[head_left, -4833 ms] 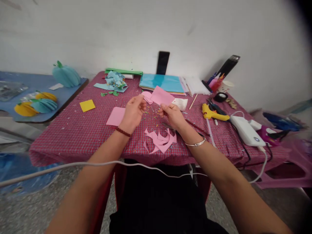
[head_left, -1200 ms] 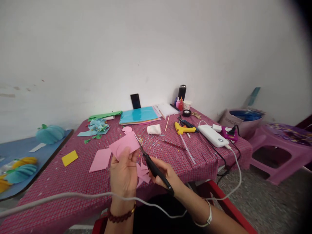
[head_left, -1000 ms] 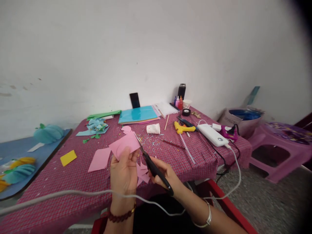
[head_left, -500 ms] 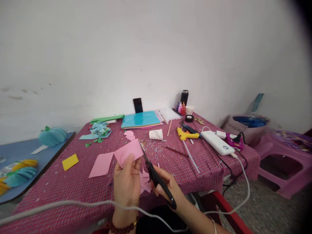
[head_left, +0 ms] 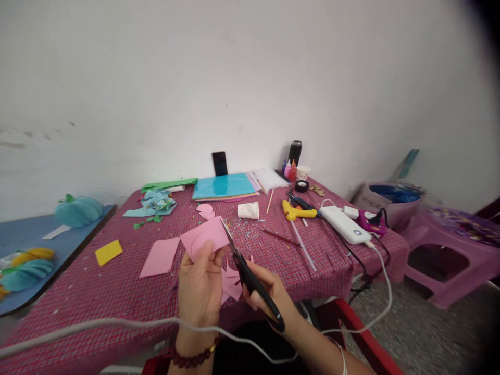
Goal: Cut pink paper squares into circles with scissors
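My left hand (head_left: 201,286) pinches a pink square of paper (head_left: 207,234) with a faint curved line on it. Black-handled scissors (head_left: 255,289) are gripped in my right hand (head_left: 269,297), their blades at the right edge of the pink paper. Below the blades lie pink paper offcuts (head_left: 232,284), partly hidden by my hands. To the left, a stack of pink paper squares (head_left: 159,257) lies flat on the checked tablecloth (head_left: 128,302). Just beyond the held paper are rounded pink paper cutouts (head_left: 205,210).
A white paper cup (head_left: 248,210) lies on its side among scraps. A yellow glue gun (head_left: 297,211), a white power bank (head_left: 345,225) and cables occupy the right side. A white cable (head_left: 128,323) crosses in front of my wrists. Blue folders (head_left: 224,186) lie at the back.
Earlier my right hand held the pink paper without scissors; now it grips the scissors and the left hand holds the paper. Over the last second the hands barely move, while the view shifts slightly.
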`<state>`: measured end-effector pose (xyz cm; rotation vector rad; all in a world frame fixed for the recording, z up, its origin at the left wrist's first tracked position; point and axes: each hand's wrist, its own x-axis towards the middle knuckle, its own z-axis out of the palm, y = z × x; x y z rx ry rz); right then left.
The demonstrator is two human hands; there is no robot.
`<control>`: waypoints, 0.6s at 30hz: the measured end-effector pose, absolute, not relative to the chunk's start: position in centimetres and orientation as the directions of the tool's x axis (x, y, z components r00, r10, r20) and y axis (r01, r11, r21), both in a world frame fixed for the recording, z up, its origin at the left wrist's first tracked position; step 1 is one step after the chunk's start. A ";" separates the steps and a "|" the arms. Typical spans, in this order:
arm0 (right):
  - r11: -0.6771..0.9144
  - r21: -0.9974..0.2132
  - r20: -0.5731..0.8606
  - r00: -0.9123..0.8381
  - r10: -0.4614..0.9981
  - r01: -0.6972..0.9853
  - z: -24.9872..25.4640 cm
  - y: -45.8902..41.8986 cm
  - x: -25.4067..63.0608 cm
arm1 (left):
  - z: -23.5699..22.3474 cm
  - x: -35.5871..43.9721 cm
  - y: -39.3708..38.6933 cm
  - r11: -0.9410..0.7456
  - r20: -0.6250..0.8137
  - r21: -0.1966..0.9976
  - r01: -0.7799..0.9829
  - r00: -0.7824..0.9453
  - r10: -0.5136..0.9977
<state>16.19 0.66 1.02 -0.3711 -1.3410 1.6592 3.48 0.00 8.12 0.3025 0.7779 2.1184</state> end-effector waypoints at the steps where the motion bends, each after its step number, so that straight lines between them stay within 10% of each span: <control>1: 0.039 -0.879 0.314 -0.515 0.798 -0.475 0.9 0.7 16.2 | 8.0 3.4 0.1 -0.456 -0.060 0.620 -0.638 -0.618 0.784; 18: 0.051 -0.906 0.292 -0.535 0.793 -0.419 -0.2 0.5 16.7 | 7.9 2.2 -0.2 -0.366 -0.160 0.615 -0.698 -0.565 0.809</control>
